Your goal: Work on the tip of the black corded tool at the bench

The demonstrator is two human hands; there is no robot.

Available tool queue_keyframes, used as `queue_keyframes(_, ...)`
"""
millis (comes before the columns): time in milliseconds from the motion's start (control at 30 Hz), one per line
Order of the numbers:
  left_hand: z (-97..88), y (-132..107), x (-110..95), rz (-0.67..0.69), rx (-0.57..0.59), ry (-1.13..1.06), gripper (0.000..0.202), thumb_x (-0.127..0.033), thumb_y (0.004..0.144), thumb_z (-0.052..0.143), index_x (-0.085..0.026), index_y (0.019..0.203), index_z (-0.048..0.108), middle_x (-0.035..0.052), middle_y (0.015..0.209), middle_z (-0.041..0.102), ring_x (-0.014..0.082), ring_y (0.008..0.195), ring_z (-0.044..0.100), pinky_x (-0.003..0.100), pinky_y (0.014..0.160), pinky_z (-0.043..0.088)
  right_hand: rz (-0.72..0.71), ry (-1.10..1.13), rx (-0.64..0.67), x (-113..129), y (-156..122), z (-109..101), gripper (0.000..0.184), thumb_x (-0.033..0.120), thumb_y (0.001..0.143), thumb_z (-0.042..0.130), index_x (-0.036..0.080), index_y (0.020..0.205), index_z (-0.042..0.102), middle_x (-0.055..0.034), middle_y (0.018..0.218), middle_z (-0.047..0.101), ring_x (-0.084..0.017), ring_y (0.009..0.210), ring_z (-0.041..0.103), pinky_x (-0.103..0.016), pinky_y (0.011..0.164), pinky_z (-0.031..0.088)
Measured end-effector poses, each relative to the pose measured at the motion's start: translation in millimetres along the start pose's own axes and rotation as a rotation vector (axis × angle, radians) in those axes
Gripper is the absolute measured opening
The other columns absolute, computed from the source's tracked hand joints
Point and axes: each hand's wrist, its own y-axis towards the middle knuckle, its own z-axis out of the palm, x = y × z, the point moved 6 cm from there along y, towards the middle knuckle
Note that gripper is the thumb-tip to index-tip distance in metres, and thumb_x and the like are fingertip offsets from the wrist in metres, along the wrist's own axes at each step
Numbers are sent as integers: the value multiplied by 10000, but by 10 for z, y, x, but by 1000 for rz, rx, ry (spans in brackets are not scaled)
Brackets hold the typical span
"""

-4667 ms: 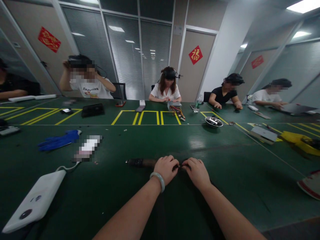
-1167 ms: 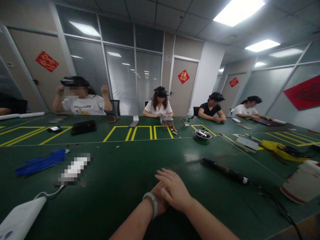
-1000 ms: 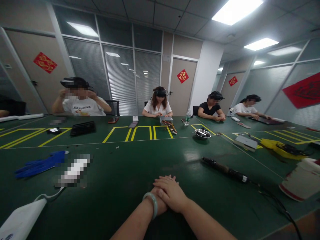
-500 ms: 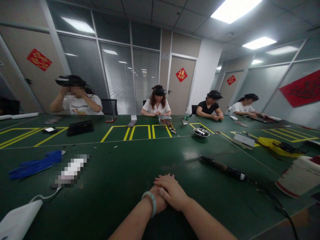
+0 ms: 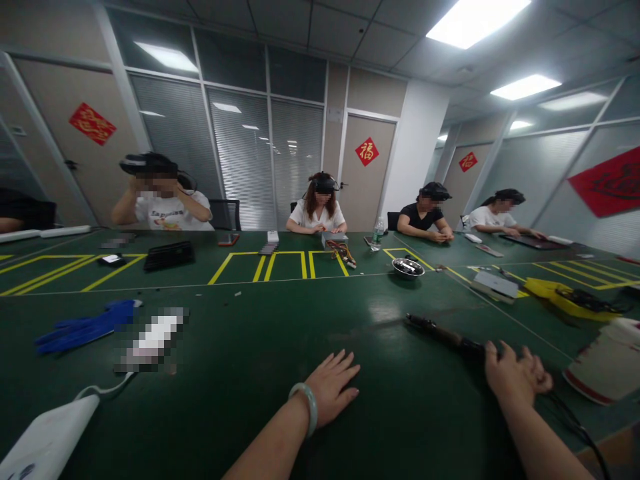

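Observation:
My left hand (image 5: 334,390), with a pale green bangle on its wrist, lies palm down on the green table (image 5: 240,387). Its fingers are stretched out and nothing is in it. Further right, my right hand (image 5: 517,373) is at the cord end of a dark electric screwdriver (image 5: 445,335). Its fingers are apart and loosely bent, not closed round the tool; whether they touch it I cannot tell. The screwdriver lies slantwise, tip toward the far left, and its black cable (image 5: 575,421) runs off to the lower right.
A whitish bucket (image 5: 607,363) stands at the right edge. On the left lie a blue glove (image 5: 87,328) and a white device (image 5: 50,437) with a cable. Beyond are a metal bowl (image 5: 408,269), a yellow tray (image 5: 565,299) and a bottle (image 5: 377,235). Several people sit opposite.
My hands, clasped one over the other before, are now apart. The right hand has moved right to the screwdriver; the left stays in the middle with its fingers spread.

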Motion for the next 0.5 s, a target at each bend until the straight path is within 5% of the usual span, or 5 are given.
queue_keyframes(100, 13, 9, 15, 6, -2, -11, 546, -552, 962, 284, -323, 1457, 265, 1, 1544, 193, 232, 1427, 114, 479, 1158, 141, -92, -20, 106, -286, 159, 152, 623, 598, 877, 218, 252, 1260, 565, -151, 1348, 469, -358, 1308, 331, -547, 1023, 217)
queue_keyframes(233, -11, 14, -9, -1, 2, -16, 544, -548, 962, 284, -324, 1457, 267, -2, 1543, 195, 235, 1428, 112, 476, 1156, 139, -214, 54, 327, -225, 195, 316, 615, 590, 881, 189, 271, 1270, 544, -113, 1239, 574, -326, 1168, 492, -492, 958, 323)
queue_keyframes(500, -57, -6, -64, -40, 44, -27, 560, -570, 956, 265, -325, 1460, 257, -8, 1548, 177, 238, 1429, 100, 487, 1157, 133, -275, 83, 370, -141, 141, 237, 701, 745, 671, 475, 259, 1164, 587, -114, 1152, 600, -361, 1070, 527, -499, 807, 373)
